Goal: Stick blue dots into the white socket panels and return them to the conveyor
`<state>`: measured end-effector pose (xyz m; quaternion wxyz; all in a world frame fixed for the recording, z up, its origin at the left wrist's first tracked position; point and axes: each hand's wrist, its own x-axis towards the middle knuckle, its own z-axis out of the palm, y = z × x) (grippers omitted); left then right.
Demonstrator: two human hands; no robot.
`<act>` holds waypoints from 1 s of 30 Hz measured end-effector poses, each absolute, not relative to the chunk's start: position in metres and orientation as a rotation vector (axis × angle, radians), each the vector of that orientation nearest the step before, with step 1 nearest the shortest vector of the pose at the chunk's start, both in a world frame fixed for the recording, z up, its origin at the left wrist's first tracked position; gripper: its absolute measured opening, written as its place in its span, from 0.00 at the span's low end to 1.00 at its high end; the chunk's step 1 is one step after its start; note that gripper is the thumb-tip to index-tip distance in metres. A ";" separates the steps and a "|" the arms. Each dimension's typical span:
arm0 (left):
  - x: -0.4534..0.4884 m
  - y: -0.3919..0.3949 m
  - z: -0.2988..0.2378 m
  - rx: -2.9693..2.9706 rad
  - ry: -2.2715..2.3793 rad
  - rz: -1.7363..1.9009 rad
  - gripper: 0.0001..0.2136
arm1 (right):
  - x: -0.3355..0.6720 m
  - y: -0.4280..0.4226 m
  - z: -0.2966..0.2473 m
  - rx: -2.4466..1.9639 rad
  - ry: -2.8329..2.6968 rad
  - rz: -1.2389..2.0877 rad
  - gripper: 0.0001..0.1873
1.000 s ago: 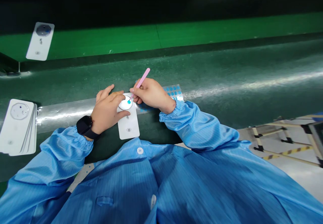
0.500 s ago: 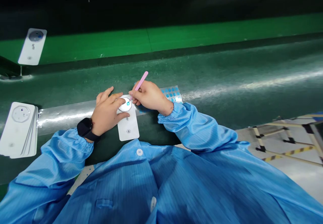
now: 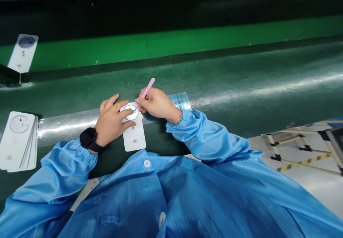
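Observation:
A white phone-shaped panel (image 3: pixel 134 141) with a round, lens-like area at its top lies flat before me. My left hand (image 3: pixel 111 118) rests over its left side with fingers spread. The index fingertip touches the round area beside a small blue piece (image 3: pixel 135 111). From the right, my right hand (image 3: pixel 157 104) pinches pink tweezers (image 3: pixel 148 88), their tip down at that blue piece. Whether the tips grip it is too small to tell. Partly under my right hand and wrist lies a clear sheet of blue round stickers (image 3: pixel 179 100).
Several similar white panels (image 3: pixel 17 141) are stacked and fanned at the left. Another white panel (image 3: pixel 24 54) lies on the bright green belt (image 3: pixel 107 50) beyond the dark green worktop (image 3: pixel 227 88). A pipe-framed rack (image 3: pixel 300 148) stands at the lower right.
My left index finger has reached right, to the blue piece. The tweezers stay at the round area. The green belt's seam and the far panel have shifted left.

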<state>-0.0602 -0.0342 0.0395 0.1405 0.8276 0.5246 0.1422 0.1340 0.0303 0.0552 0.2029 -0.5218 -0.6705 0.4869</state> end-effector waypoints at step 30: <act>-0.055 -0.041 0.048 2.497 1.568 0.301 0.12 | 0.140 0.022 0.057 -1.385 -1.686 1.406 0.07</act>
